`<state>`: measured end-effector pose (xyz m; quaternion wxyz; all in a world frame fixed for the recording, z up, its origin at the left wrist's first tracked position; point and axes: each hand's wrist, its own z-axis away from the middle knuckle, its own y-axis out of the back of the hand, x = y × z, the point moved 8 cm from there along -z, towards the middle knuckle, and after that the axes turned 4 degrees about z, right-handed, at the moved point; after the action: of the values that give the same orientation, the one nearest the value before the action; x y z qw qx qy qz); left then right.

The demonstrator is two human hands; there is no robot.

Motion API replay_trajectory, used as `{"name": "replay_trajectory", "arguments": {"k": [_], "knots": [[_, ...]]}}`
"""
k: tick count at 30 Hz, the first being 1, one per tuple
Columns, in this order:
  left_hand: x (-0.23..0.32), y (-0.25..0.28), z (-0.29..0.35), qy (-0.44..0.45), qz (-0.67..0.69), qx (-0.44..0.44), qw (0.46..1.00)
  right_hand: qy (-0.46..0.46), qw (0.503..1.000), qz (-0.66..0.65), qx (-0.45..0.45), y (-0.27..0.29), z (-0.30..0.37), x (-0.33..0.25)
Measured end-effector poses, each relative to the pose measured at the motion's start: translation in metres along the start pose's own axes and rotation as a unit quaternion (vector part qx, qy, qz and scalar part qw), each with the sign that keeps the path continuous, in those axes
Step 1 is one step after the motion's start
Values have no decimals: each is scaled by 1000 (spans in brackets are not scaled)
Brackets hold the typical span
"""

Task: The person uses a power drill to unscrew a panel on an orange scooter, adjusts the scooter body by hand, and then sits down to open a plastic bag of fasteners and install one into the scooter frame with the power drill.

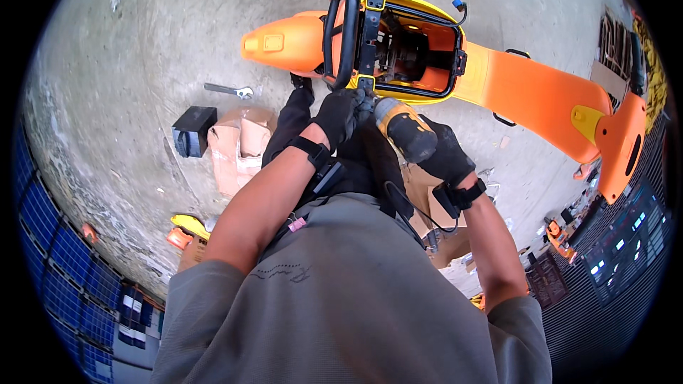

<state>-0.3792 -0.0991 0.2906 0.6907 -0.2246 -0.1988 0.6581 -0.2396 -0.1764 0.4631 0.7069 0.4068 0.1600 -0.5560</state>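
Note:
An orange and yellow machine body lies across the floor in front of me, its middle compartment uncovered with dark parts inside. A black tubular bar and a flat black bracket cross it. My right hand, in a black glove, grips a yellow and black cordless drill, whose front points at the bracket's near end. Beside the drill's nose, my gloved left hand has its fingers closed at that bracket end; what they pinch is hidden.
An adjustable wrench lies on the concrete floor to the left. Below it are a black box and a crumpled cardboard piece. More cardboard lies by my right forearm. Blue crates line the left edge; a dark ribbed mat is at right.

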Motion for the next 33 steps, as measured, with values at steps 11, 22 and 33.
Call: {"name": "replay_trajectory", "arguments": {"k": [11,22,33], "knots": [[12,-14,-5,-53,10,3,999,-29,997,63,-14,-10,-30,18],[17,-21,3,-60,-10,26,998,-32,995,96,-24,0,-51,-13],[34,10,25,46,-214,-8,976,-107,985,123,-53,3,-59,-24]]}}
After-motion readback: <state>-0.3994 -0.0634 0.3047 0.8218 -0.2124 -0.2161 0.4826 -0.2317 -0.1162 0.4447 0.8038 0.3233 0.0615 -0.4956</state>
